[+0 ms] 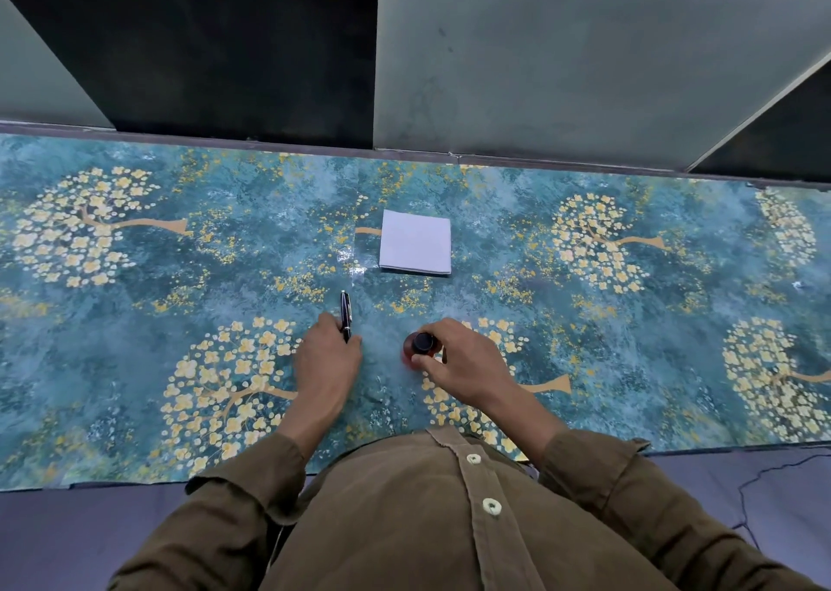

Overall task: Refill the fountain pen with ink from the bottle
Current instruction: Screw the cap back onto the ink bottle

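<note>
- Two hands are at work: my left hand [330, 356] has its fingers curled round the lower end of the fountain pen [345, 315], and my right hand [463, 361] has thumb and fingers closed round the ink bottle [417, 351]
- Pen lies on the desk [135, 311] near the middle, nearer the front edge than the back, pointing away from me; it looks capped, black with pale trim
- Bottle stands upright just to the right of the pen, apart from it, with its dark cap [423, 341] on
- I judge the pen light, stiff and glossy, so liable to slip; best held round the barrel while the other part is unscrewed
- Bottle looks like reddish glass: small, breakable, and easy to tip once open; I would hold the body down and turn the cap only
- White folded paper [414, 242] lies towards the back edge, handy for drips
- No brand, label or writing can be read on pen, bottle or paper
</note>
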{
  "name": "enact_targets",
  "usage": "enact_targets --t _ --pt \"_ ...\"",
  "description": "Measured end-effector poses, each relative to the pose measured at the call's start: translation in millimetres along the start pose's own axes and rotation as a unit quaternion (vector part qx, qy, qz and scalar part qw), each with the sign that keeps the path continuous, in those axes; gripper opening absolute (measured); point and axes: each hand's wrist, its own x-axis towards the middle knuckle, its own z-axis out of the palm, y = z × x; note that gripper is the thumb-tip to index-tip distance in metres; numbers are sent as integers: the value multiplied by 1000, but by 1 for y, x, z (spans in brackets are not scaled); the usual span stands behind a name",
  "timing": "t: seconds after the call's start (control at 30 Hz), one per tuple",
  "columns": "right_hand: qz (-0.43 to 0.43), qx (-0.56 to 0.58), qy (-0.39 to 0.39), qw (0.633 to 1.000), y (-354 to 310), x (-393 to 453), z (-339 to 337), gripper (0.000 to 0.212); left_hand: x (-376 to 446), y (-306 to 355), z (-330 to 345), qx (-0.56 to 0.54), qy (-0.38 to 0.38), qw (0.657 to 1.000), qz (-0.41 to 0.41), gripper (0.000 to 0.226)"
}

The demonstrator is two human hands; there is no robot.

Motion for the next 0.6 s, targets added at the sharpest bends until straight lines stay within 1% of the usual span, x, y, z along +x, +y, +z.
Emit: enact_targets --t 0.13,0.23,0.33,0.47,0.6 --pt "34 1 34 999 7 0 -7 31 -1 16 10 -16 -35 999 14 18" --pt "85 25 67 994 21 3 -21 27 -3 37 24 -23 -81 995 51 16" --pt "138 14 106 985 42 8 -39 32 -4 70 40 -28 -118 988 96 15" --pt "207 29 133 969 66 18 -58 35 1 112 65 -39 -137 982 128 17" --pt "242 47 143 958 81 27 -69 33 6 147 83 -31 -150 978 140 11"
